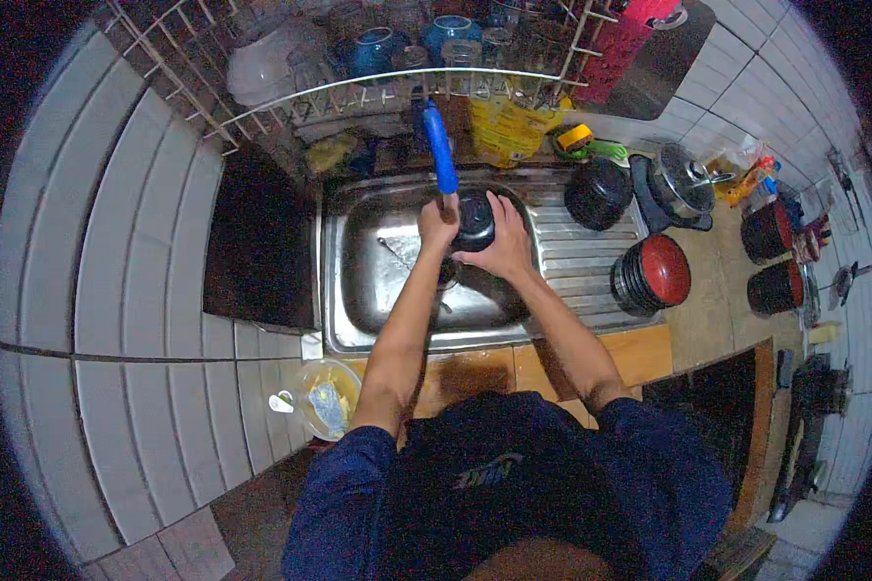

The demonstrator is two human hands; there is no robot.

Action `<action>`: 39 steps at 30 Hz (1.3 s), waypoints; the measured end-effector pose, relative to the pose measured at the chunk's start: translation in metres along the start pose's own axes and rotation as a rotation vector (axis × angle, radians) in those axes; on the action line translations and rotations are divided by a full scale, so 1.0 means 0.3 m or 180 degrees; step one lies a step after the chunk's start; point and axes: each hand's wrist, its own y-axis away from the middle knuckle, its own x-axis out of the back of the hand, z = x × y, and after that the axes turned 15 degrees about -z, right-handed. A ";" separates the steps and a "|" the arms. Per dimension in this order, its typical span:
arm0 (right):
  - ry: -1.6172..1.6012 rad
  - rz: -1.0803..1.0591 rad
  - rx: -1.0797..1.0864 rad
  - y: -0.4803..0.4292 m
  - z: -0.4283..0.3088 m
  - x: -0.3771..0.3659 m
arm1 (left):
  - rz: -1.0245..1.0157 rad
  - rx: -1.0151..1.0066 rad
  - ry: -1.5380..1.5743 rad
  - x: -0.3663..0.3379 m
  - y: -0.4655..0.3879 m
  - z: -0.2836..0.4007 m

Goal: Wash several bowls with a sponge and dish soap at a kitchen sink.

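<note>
A black bowl (474, 220) is held over the stainless steel sink (363, 290), its dark underside facing up. My right hand (507, 243) spreads around the bowl's right side, thumb toward me and fingers on the far rim. Against the left side of the bowl is my left hand (438, 224), its grip partly hidden. Over that hand hangs the end of a tap with a blue sleeve (440, 149). A thin utensil (392, 250) lies in the basin.
A stack of black bowls with red insides (643, 272) and a black pot (597, 194) stand on the ribbed drainboard (581, 250). A lidded pot (679, 181) is behind them. Overhead juts a wire dish rack (407, 72). A plastic tub (327, 399) sits at the left front corner.
</note>
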 end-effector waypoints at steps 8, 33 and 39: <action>0.0063 -0.0145 0.0009 0.017 -0.006 -0.029 | 0.0477 0.0603 0.0159 0.073 0.121 -0.019; -0.3948 -0.2299 -0.2111 0.173 0.021 0.050 | 0.0240 0.1022 0.0160 0.132 0.202 -0.210; -0.5348 -0.2159 -0.2382 0.201 0.083 0.014 | 0.0067 0.0972 -0.0113 0.124 0.255 -0.098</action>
